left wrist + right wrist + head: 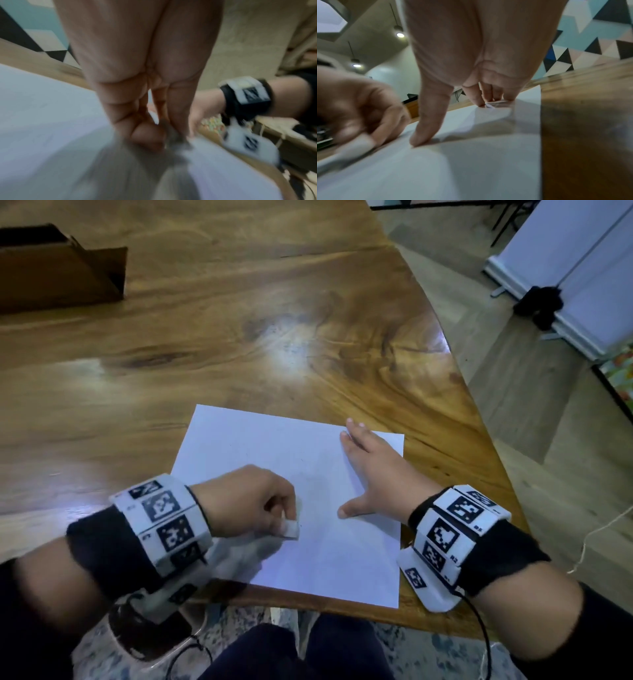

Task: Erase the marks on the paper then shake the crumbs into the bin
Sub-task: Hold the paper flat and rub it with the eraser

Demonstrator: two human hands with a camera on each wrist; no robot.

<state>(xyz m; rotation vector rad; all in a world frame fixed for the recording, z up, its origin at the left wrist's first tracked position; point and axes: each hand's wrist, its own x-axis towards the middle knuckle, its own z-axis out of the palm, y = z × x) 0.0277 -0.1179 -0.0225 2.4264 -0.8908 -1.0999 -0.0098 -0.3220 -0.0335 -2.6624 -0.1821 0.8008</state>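
Observation:
A white sheet of paper [274, 446] lies on the wooden table [205, 344] near its front edge, with only faint grey marks [305, 474] near its middle. My left hand [274, 518] pinches a small white eraser [291, 530] against the sheet's left part; it looks blurred. My right hand [363, 470] lies flat with straight fingers on the sheet's right side, the thumb [426, 121] spread and pressing the paper [471, 162]. In the left wrist view the curled fingers [145, 132] hide the eraser over the paper [42, 121].
A brown cardboard box [58, 272], open at the top, stands at the table's far left. The table edge [472, 419] curves away on the right, with floor and a white standing panel [582, 268] beyond. My knees show below the front edge.

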